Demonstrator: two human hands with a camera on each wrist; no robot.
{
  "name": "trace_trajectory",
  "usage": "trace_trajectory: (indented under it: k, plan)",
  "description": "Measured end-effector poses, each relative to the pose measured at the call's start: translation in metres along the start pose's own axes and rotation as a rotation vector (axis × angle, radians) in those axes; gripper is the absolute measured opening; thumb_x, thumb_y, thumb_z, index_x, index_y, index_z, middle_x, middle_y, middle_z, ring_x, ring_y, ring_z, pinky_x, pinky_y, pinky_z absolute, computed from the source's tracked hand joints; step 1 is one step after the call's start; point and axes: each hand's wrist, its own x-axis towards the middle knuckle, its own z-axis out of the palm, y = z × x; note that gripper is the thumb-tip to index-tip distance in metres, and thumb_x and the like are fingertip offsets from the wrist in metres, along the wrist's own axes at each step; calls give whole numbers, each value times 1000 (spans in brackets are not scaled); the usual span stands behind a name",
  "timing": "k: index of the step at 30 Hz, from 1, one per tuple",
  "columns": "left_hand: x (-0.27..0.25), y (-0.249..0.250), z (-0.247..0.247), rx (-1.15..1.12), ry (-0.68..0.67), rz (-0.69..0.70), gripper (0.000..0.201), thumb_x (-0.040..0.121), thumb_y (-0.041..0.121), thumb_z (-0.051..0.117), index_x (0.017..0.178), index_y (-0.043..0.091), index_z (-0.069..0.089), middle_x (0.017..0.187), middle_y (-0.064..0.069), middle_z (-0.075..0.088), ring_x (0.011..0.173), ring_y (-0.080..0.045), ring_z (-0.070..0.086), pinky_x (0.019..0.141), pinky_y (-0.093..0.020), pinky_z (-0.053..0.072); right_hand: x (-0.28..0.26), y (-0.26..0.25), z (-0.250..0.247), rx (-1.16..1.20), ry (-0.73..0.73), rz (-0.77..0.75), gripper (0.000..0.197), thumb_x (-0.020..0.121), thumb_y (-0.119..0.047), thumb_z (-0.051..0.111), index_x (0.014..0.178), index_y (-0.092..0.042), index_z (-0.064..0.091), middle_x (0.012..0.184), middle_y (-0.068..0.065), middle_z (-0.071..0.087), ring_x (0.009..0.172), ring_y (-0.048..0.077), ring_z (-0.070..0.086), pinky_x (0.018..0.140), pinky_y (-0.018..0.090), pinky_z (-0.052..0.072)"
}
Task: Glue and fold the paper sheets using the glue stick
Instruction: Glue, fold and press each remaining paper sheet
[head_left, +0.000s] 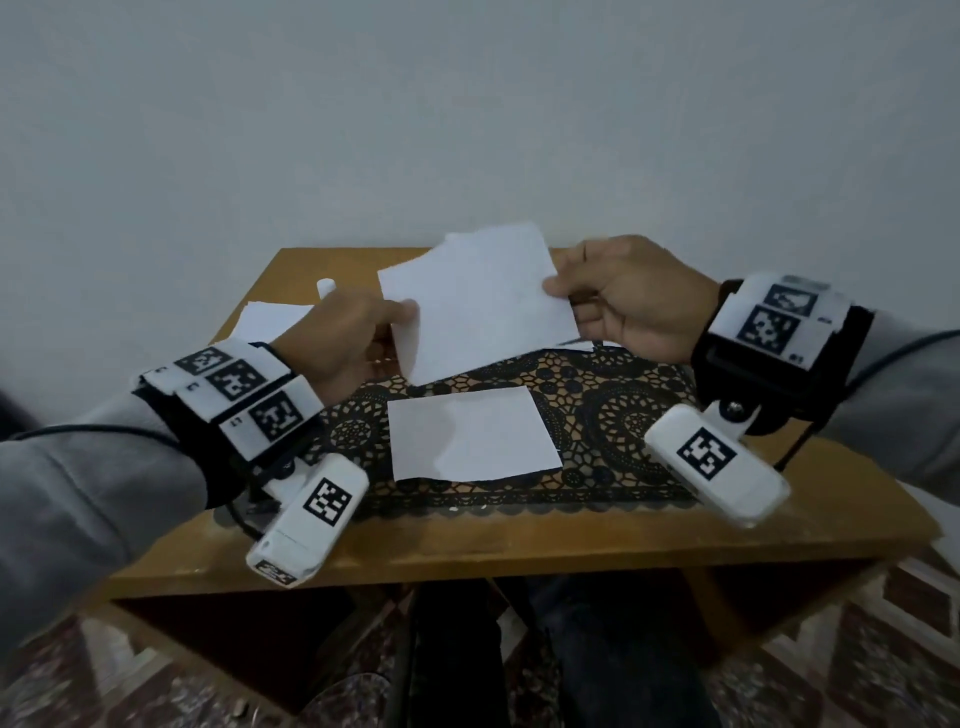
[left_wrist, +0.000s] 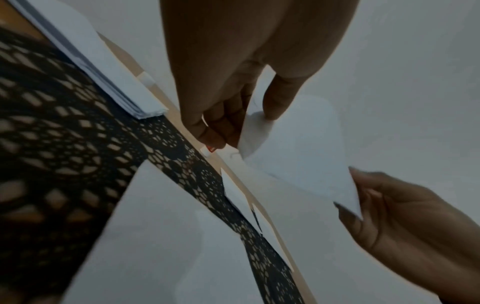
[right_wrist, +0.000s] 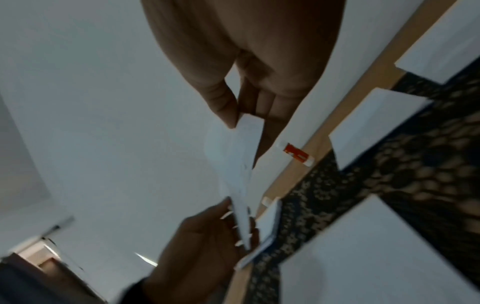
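Note:
A white paper sheet (head_left: 478, 306) hangs in the air over the back of the table, slightly bent. My left hand (head_left: 405, 317) pinches its left edge, thumb on top. My right hand (head_left: 558, 288) pinches its right edge the same way. The wrist views show the thumb-and-finger pinches up close: left hand (left_wrist: 244, 127), right hand (right_wrist: 245, 119). A second sheet (head_left: 467, 441) lies flat on the black lace mat (head_left: 623, 415). The red-and-white glue stick (right_wrist: 296, 154) lies on the table's back edge, hidden behind the held sheet in the head view.
A stack of white sheets (head_left: 270, 317) sits at the back left, with a small white cap (head_left: 326, 287) beside it. More sheets (right_wrist: 376, 123) lie at the back right. The wooden table (head_left: 519, 540) stands against a plain wall.

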Motion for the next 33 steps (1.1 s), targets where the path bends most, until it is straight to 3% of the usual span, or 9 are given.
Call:
trace_trajectory:
  k: [1, 4, 6, 8, 11, 15, 19, 24, 33]
  plan:
    - [-1, -3, -3, 21, 1, -22, 29, 96, 16, 53, 118, -3, 56, 101, -13, 62, 83, -20, 60, 63, -27, 50, 0, 7, 0, -44, 2, 35, 8, 91, 0, 59, 90, -8, 57, 85, 12, 69, 67, 20, 69, 61, 33, 60]
    - [-5, -13, -11, 283, -20, -47, 22, 94, 16, 59, 89, -5, 62, 84, -14, 70, 75, -20, 65, 68, -32, 55, -1, 24, -2, -177, -49, 156, 9, 93, -2, 57, 86, -8, 56, 83, 13, 66, 65, 21, 68, 56, 30, 58]
    - [-7, -18, -13, 549, -47, -58, 30, 92, 21, 62, 90, -10, 65, 84, -16, 71, 75, -23, 67, 74, -30, 57, -2, 33, -1, -245, -92, 222, 12, 93, -3, 58, 82, -7, 56, 80, 15, 65, 62, 23, 67, 54, 30, 57]
    - [-10, -22, -13, 763, -69, -78, 35, 91, 27, 63, 87, -8, 67, 79, -12, 68, 68, -19, 61, 64, -22, 50, -3, 40, 1, -347, -132, 262, 12, 93, -5, 60, 81, -5, 57, 80, 16, 64, 63, 25, 65, 54, 30, 56]
    - [-8, -28, -14, 937, -64, -109, 43, 87, 36, 65, 77, -5, 63, 73, -12, 56, 67, -18, 49, 62, -27, 38, -1, 48, 3, -527, -169, 270, 18, 90, -7, 64, 73, -5, 57, 74, 15, 61, 61, 23, 58, 54, 30, 53]
    - [-4, -29, -11, 997, -88, -156, 41, 84, 39, 69, 61, 11, 50, 64, -5, 42, 65, -17, 40, 58, -27, 29, 4, 56, 3, -640, -176, 244, 23, 88, -9, 68, 68, -7, 56, 71, 11, 59, 58, 18, 53, 50, 25, 51]
    - [-5, -31, -12, 1008, -116, -115, 42, 82, 37, 71, 57, 12, 49, 61, -4, 42, 59, -15, 39, 55, -27, 29, 5, 61, 1, -699, -187, 198, 25, 86, -11, 71, 66, -9, 57, 67, 5, 59, 60, 14, 55, 54, 24, 51]
    - [-5, -36, -11, 1013, -112, -64, 37, 83, 36, 70, 62, 9, 55, 59, -4, 45, 57, -16, 40, 53, -26, 31, 3, 64, 1, -751, -191, 153, 23, 84, -12, 73, 66, -7, 59, 69, 9, 59, 61, 14, 55, 55, 21, 50]
    - [-5, -37, -10, 1047, -110, -50, 39, 83, 35, 71, 59, 10, 53, 56, -2, 45, 54, -15, 39, 51, -25, 29, 5, 67, 0, -809, -211, 116, 22, 84, -14, 74, 82, 7, 66, 72, 12, 62, 62, 16, 57, 55, 19, 51]
